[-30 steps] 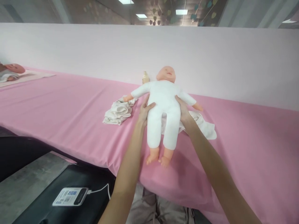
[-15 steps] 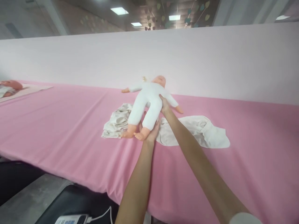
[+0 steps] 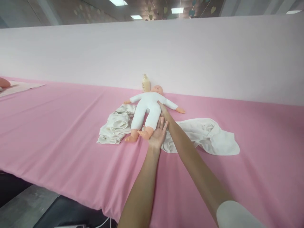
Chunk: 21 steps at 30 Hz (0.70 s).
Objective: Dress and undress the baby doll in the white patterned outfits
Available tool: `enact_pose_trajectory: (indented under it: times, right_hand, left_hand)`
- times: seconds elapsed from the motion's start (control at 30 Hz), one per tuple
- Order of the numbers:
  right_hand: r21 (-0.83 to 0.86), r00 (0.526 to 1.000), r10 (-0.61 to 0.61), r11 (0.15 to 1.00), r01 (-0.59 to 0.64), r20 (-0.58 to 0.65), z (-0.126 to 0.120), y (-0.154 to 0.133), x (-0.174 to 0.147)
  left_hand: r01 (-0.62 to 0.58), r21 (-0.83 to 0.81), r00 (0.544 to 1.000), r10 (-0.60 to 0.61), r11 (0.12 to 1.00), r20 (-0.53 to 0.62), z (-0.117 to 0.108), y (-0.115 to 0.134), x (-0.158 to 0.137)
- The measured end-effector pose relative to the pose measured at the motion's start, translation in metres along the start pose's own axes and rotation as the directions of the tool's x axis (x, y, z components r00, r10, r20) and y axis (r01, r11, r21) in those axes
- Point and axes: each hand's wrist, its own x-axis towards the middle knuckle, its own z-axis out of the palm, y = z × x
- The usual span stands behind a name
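Observation:
A baby doll with a white cloth body lies on its back, its head toward the wall and its feet toward me. My right hand holds the doll's side at the hip, thumb on top and the other fingers hidden beneath. Palm up, my left hand lies by the doll's foot and lower leg, fingers stretched out and apart. To the doll's left is a folded pile of white cloth. Right of it, partly behind my right forearm, a crumpled white garment or cloth is spread out.
A pump bottle stands behind the doll against the white wall. Pink sheeting covers the table. Another doll is partly visible on a pale cloth at far left. Below the front edge is a black seat.
The doll has come down onto the table, and the bottle behind it now shows more. My left hand's fingers have come out from under the leg and opened. My right hand keeps its hold.

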Motion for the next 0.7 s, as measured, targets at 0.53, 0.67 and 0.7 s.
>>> enact_pose_trajectory:
  times: [0.53,0.67,0.7]
  right_hand:
    - [-0.938,0.954,-0.252,0.261,0.226,0.16,-0.199,-0.025,-0.071]
    - [-0.958,0.934,-0.222,-0.01,0.286,0.281,-0.251,-0.039,-0.141]
    - [-0.954,0.921,-0.25,-0.104,0.282,0.3,-0.258,-0.048,-0.162]
  left_hand:
    - [0.086,0.008,0.991,-0.085,0.996,-0.104,0.01,-0.001,-0.007]
    - [0.187,-0.217,0.951,-0.232,0.958,-0.203,0.02,-0.007,-0.011]
    - [0.219,-0.227,0.931,-0.273,0.949,-0.241,0.025,-0.009,-0.014]
